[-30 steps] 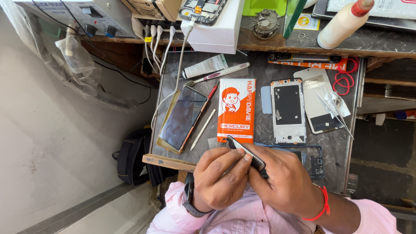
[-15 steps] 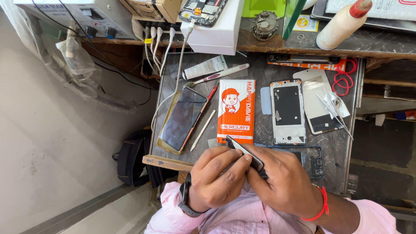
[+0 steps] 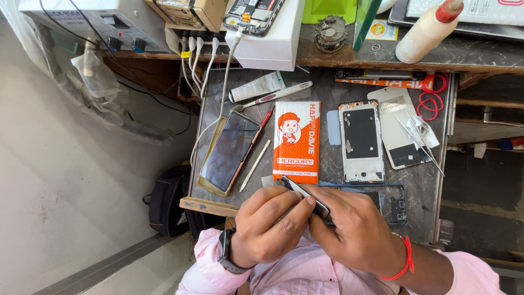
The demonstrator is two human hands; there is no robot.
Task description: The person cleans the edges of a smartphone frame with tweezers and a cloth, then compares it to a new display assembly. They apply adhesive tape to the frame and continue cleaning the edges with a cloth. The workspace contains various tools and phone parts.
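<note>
Head view, looking down at a dark grey tabletop (image 3: 322, 90) cluttered with repair items. In the lower centre of the frame both hands meet around a thin dark phone part (image 3: 307, 197), seen nearly edge-on. Its long axis runs diagonally, the free end pointing toward the upper left of the frame and the other end disappearing under the fingers at lower right. The part is held just above the near edge of the tabletop, close to the bottom of the orange-and-white packet (image 3: 296, 141).

The left hand (image 3: 268, 226), wearing a dark wristwatch (image 3: 225, 252), has its grip closed on the part, thumb and fingertips pinching its lower edge. The right hand (image 3: 357, 235), with a red thread bracelet (image 3: 403, 261) at the wrist, is likewise closed on the part, its fingers wrapped over the lower-right end.

Left of the packet lies a smartphone in a tan case (image 3: 229, 153), screen up, its long axis tilted slightly. Between them rest a red-handled screwdriver (image 3: 260, 127) and a pale thin stick (image 3: 255, 165). Right of the packet lies a phone frame (image 3: 361, 141), and beyond it a silver back cover (image 3: 400, 127) with tweezers (image 3: 420, 143) across it. A clear phone case (image 3: 390, 203) lies just beyond the right hand. A white squeeze bottle with a red cap (image 3: 427, 30) stands on the shelf at upper right.
</note>
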